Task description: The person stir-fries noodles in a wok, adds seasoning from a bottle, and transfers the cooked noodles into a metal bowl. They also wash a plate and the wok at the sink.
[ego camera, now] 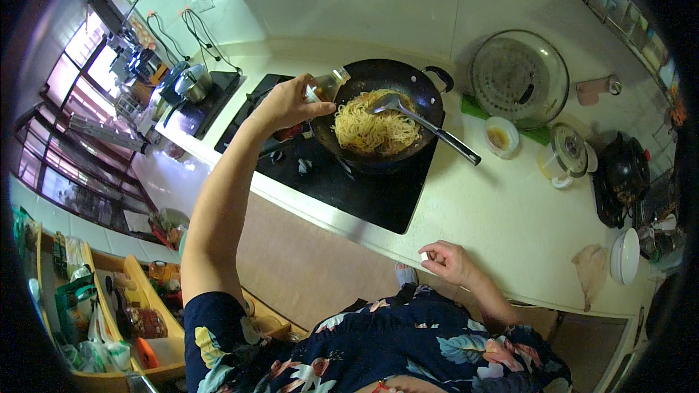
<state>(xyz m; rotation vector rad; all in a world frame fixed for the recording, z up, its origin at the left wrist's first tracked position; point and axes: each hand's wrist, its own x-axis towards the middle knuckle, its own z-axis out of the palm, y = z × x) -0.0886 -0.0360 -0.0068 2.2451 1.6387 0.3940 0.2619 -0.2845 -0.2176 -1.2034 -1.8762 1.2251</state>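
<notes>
My left hand point(297, 99) grips a glass bottle point(326, 87) of dark liquid, tilted with its open mouth over the left rim of a black wok point(377, 70). Yellow noodles point(377, 125) fill the bottom of the wok. A metal spatula point(418, 118) rests in the noodles, its black handle leaning over the wok's right rim, with no hand on it. At the counter's front edge, my right hand point(450, 263) pinches a small white cap point(425, 256) between thumb and fingers. The wok stands on a black glass hob point(355, 191).
Right of the hob are a small bowl point(501, 137) with yellowish contents, a large glass lid point(519, 79) leaning on the wall and a lidded glass container point(565, 153). Farther right stands a white bowl point(625, 256). A steel pot point(194, 83) stands back left; wooden shelves point(134, 295) hold packets.
</notes>
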